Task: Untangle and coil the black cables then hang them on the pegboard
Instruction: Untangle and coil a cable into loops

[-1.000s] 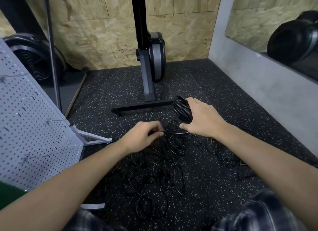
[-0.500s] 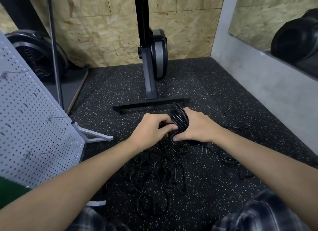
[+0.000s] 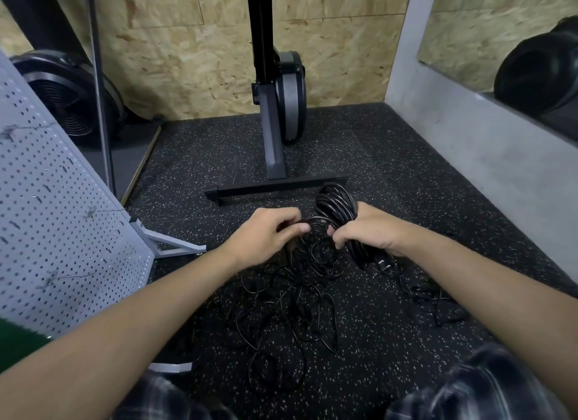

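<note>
**Bottom edge:** the plaid trousers of the person, whose two bare forearms reached up toward mid-frame.

**Lower centre:** between the forearms, a tangle of thin black cable lay in loose loops on the speckled floor. A smaller knot trailed toward the lower right.

**Centre:**
- The left hand pinched a strand between thumb and curled fingers, and this strand ran rightward into the coil.
- The right hand, just beside the left, was clenched round the lower part of the coil.
- The coil stood upright, its upper loops rising clear of the fist.
- A plug hung just below the right wrist, close to the floor.

**Left:** the grey pegboard leaned on its angled foot, well apart from the coil. Wire hooks projected from its face.

**Beyond the hands:** the flat base of a black stand lay across the floor, and its post rose out of the top of the frame.

**Background:** a chipboard wall stood behind the stand, with a fan at upper left and a mirror at upper right.
</note>
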Motion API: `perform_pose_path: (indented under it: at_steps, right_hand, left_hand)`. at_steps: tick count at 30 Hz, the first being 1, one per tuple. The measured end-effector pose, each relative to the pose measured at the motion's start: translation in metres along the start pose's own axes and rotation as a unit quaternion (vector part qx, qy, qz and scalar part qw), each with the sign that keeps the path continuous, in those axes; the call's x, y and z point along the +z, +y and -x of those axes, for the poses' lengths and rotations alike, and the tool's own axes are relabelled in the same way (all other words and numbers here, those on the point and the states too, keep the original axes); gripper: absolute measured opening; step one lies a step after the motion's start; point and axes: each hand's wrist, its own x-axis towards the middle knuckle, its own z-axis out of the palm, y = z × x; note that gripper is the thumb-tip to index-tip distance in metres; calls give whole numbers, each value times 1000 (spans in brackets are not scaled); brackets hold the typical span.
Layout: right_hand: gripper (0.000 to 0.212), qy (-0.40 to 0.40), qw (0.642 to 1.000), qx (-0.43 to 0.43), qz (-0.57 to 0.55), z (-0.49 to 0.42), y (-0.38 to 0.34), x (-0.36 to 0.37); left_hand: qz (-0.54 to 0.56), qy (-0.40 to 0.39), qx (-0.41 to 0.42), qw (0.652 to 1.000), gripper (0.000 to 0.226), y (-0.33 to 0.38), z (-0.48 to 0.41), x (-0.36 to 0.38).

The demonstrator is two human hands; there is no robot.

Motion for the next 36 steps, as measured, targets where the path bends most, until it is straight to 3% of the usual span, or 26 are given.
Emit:
perform_pose_path:
  at_steps: [5,9,12,17,24,27,31,36]
  right_hand:
    - [21,-16,1000,11,8,-4,3,11]
    - [45,-2,999,48,-5,-5,-2,14]
    - [33,-40,996,38,-63,-1,-4,13]
    - [32,-92,981,19,-168,7,-2,4]
    - [45,-106,944,-47,-308,8,-8,-12]
    - [45,-65,917,-75,-387,6,-7,-18]
    - [43,76,929,-89,-351,4,-8,-8]
    - [51,75,929,-64,-356,4,-13,-2]
  left_hand:
    - [-55,49,94,993,20,15,-12,-1]
    - [-29,103,51,993,36,17,-14,-5]
    - [22,58,-1,998,38,14,-9,-10]
    - [94,-51,-53,993,39,-3,-4,-11]
    - [70,-89,-84,990,34,-23,2,4]
    - [40,-89,-108,989,32,-27,6,9]
    - [19,-17,-88,996,35,-2,2,19]
    - [-2,-99,-36,994,39,33,-1,44]
